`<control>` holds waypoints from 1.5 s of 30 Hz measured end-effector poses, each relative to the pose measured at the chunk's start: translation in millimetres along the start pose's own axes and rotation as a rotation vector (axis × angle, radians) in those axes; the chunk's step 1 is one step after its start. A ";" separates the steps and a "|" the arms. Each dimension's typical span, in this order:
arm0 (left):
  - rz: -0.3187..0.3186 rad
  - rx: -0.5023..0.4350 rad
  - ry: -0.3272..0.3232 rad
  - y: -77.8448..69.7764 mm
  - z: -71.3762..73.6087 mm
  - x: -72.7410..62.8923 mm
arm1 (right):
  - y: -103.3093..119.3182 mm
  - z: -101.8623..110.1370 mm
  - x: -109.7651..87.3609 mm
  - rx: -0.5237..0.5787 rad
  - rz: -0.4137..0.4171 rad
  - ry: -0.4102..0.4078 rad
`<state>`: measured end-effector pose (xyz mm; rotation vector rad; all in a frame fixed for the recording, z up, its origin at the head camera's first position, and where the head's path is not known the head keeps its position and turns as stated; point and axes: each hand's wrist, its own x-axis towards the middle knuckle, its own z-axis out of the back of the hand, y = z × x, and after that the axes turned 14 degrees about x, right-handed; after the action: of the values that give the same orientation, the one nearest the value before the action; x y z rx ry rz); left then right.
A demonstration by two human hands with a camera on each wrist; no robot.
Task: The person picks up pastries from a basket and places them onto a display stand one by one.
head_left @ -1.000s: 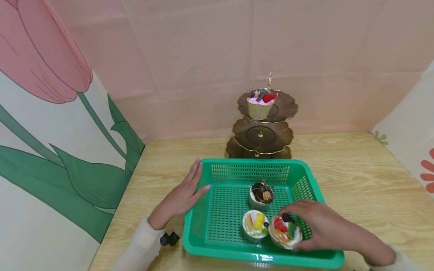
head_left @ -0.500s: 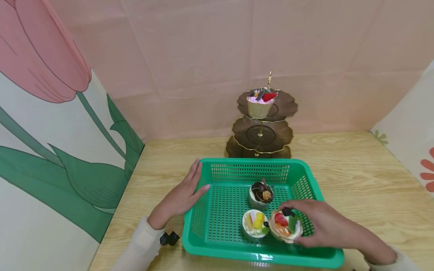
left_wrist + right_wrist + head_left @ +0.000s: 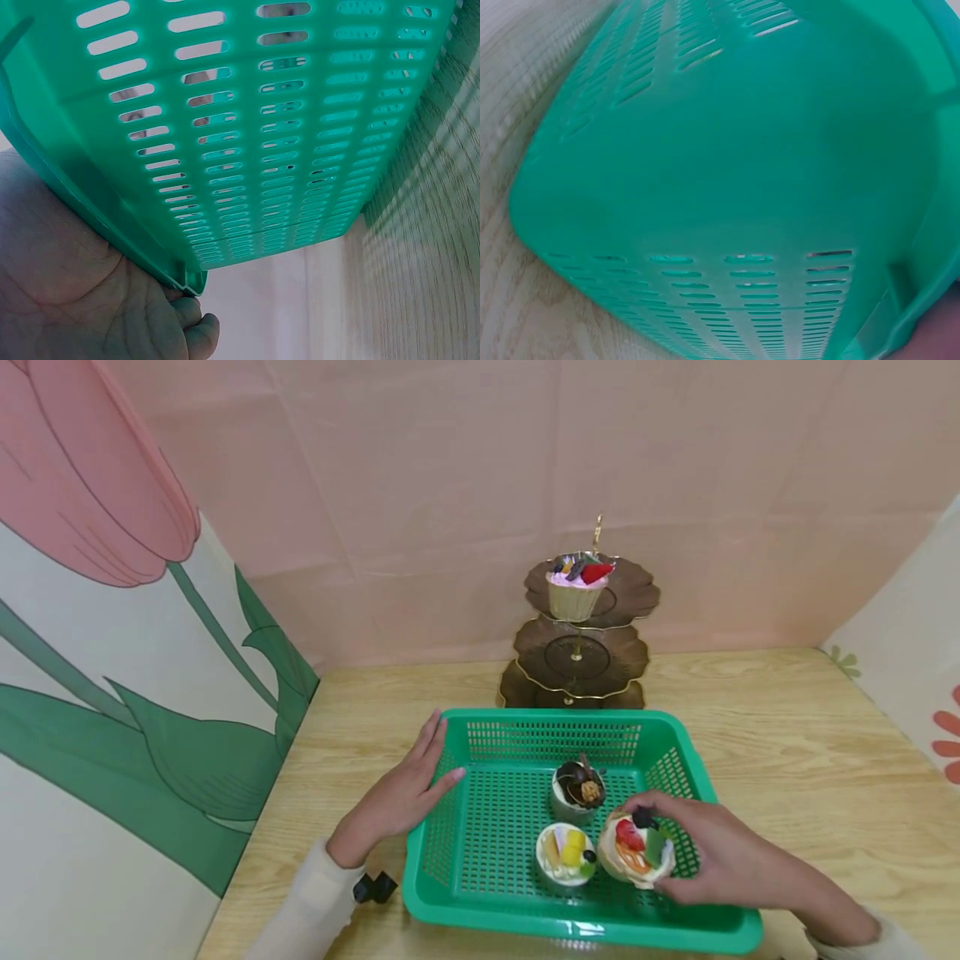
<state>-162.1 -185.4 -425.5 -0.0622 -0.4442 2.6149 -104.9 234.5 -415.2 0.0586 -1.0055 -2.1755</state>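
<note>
In the head view my right hand (image 3: pixel 720 852) grips a cupcake (image 3: pixel 636 850) topped with strawberry, orange slices and a green piece, thumb on its near side and fingers behind. It is over the right part of a green plastic basket (image 3: pixel 480 917). A cupcake with yellow fruit cubes (image 3: pixel 566 853) sits just left of it in the basket, and a chocolate-topped cupcake (image 3: pixel 576 790) stands farther back. My left hand (image 3: pixel 401 793) rests on the basket's left rim, fingers extended. From the left wrist view, the palm (image 3: pixel 67 277) lies against the rim outside the perforated wall (image 3: pixel 225 150).
Behind the basket stands a three-tier brown stand (image 3: pixel 633 593) with gold edges. Its top tier bears a pink-frosted cupcake (image 3: pixel 574 597). A wooden table (image 3: pixel 780 735) carries everything, with a pink backdrop (image 3: pixel 420 510) behind. Something small and black (image 3: pixel 375 887) shows by my left wrist.
My right hand and the strawberry cupcake have shifted slightly away from me and to the right, so more gap shows beside the yellow-fruit cupcake. My left hand has stayed put.
</note>
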 end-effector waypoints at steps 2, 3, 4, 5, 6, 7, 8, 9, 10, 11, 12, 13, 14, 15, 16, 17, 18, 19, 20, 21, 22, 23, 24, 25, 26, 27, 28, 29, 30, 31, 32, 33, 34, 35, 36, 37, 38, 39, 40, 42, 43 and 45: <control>0.000 0.001 0.000 -0.5 0.6 -0.2 | 0.3 -0.1 -0.1 0.026 0.010 -0.018; -0.001 0.000 -0.002 -0.7 1.0 -0.2 | 0.5 0.0 -0.1 0.033 0.010 -0.026; -0.001 0.001 -0.003 -0.9 1.3 -0.3 | 0.4 -0.1 0.0 0.037 0.016 -0.035; -0.002 0.001 -0.006 -1.1 1.6 -0.2 | 0.4 -0.2 0.2 0.044 0.015 -0.042; -0.002 0.001 -0.009 -1.1 1.9 -0.2 | 0.3 -0.2 0.4 0.045 0.011 -0.048; -0.002 0.001 -0.011 -1.1 2.2 -0.2 | 0.3 -0.2 0.6 0.044 0.005 -0.054; -0.002 0.001 -0.013 -1.1 2.4 -0.2 | 0.1 -0.1 0.7 0.045 -0.005 -0.060; -0.003 0.001 -0.015 -1.0 2.4 -0.1 | 0.2 -0.1 0.7 0.049 -0.019 -0.068; -0.003 0.000 -0.016 -0.8 2.4 0.0 | 0.1 0.2 0.7 0.049 -0.027 -0.072; -0.003 -0.001 -0.017 -0.7 2.3 0.0 | 0.3 0.5 0.6 0.055 -0.044 -0.078; -0.001 -0.001 -0.017 -0.4 2.0 0.1 | 0.4 0.8 0.4 0.062 -0.058 -0.082; 0.000 -0.001 -0.017 -0.1 1.7 0.1 | 0.6 1.2 0.3 0.074 -0.068 -0.087; 0.000 0.000 -0.016 0.1 1.2 0.2 | 0.8 1.9 0.2 0.087 -0.070 -0.090; -0.001 0.000 -0.015 0.3 0.7 0.3 | 1.2 2.6 0.1 0.103 -0.068 -0.094; -0.002 -0.001 -0.013 0.3 0.4 0.4 | 1.5 3.5 0.1 0.114 -0.062 -0.097; -0.004 -0.004 -0.010 0.4 -0.1 0.5 | 2.0 4.4 0.2 0.130 -0.059 -0.101; -0.005 -0.007 -0.008 0.3 -0.3 0.6 | 2.3 5.8 0.3 0.138 -0.050 -0.105; -0.006 -0.012 -0.005 0.1 -0.4 0.6 | 2.6 7.3 0.5 0.143 -0.034 -0.109; -0.008 -0.015 -0.003 -0.1 -0.5 0.8 | 3.0 9.1 0.8 0.147 -0.024 -0.113; -0.009 -0.016 -0.002 -0.2 -0.5 1.0 | 3.4 11.0 1.4 0.145 -0.016 -0.118; -0.011 -0.017 -0.001 -0.2 -0.5 1.2 | 3.9 13.1 2.0 0.142 -0.013 -0.124; -0.011 -0.015 -0.002 -0.2 -0.5 1.5 | 4.7 15.4 2.8 0.138 -0.015 -0.130; -0.010 -0.009 -0.004 -0.2 -0.4 1.8 | 5.5 17.8 3.7 0.127 -0.016 -0.138; -0.012 -0.003 -0.008 0.0 -0.5 2.1 | 6.5 20.2 4.5 0.117 -0.024 -0.147; -0.012 0.004 -0.011 0.3 -0.6 2.4 | 7.7 22.7 5.3 0.106 -0.032 -0.157; -0.014 0.008 -0.015 0.5 -0.6 2.7 | 8.9 25.2 6.3 0.092 -0.038 -0.166; -0.014 0.008 -0.017 0.7 -0.6 2.8 | 10.3 27.6 7.0 0.078 -0.048 -0.177; -0.014 0.009 -0.019 0.9 -0.6 2.8 | 11.6 29.9 8.0 0.066 -0.050 -0.187; -0.014 0.010 -0.019 1.0 -0.6 2.7 | 12.6 32.1 9.2 0.063 -0.048 -0.196; -0.014 0.007 -0.018 1.0 -0.5 2.5 | 13.9 34.3 10.4 0.063 -0.048 -0.205; -0.012 0.006 -0.017 1.0 -0.5 2.3 | 14.8 36.3 11.8 0.065 -0.040 -0.213; -0.012 0.003 -0.017 0.9 -0.5 2.1 | 15.7 38.1 13.3 0.068 -0.037 -0.221; -0.011 0.001 -0.017 0.8 -0.5 1.8 | 16.5 39.9 14.8 0.073 -0.032 -0.230; -0.014 -0.002 -0.021 0.7 -0.5 1.5 | 17.3 41.7 16.5 0.080 -0.026 -0.236; -0.014 -0.002 -0.022 0.5 -0.7 1.4 | 18.0 43.4 18.0 0.085 -0.027 -0.245; -0.014 -0.004 -0.022 0.4 -0.8 1.2 | 18.9 45.0 19.4 0.087 -0.030 -0.253; -0.014 -0.006 -0.023 0.3 -0.8 1.0 | 19.6 46.6 20.7 0.091 -0.034 -0.261; -0.013 -0.009 -0.022 0.2 -1.0 0.9 | 20.2 48.2 21.9 0.093 -0.039 -0.270; -0.012 -0.011 -0.022 0.2 -1.2 0.9 | 20.6 49.9 23.0 0.095 -0.042 -0.276; -0.009 -0.011 -0.018 0.4 -1.6 0.9 | 21.6 53.0 24.4 0.094 -0.057 -0.294; -0.008 -0.011 -0.018 0.5 -1.7 0.9 | 21.9 54.6 25.3 0.101 -0.059 -0.305; -0.010 -0.011 -0.020 0.8 -2.0 1.1 | 22.4 57.7 27.1 0.109 -0.063 -0.327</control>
<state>-163.2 -185.0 -427.7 -0.0378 -0.4652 2.6055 -130.1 244.9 -353.3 -0.2248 -1.3203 -2.2308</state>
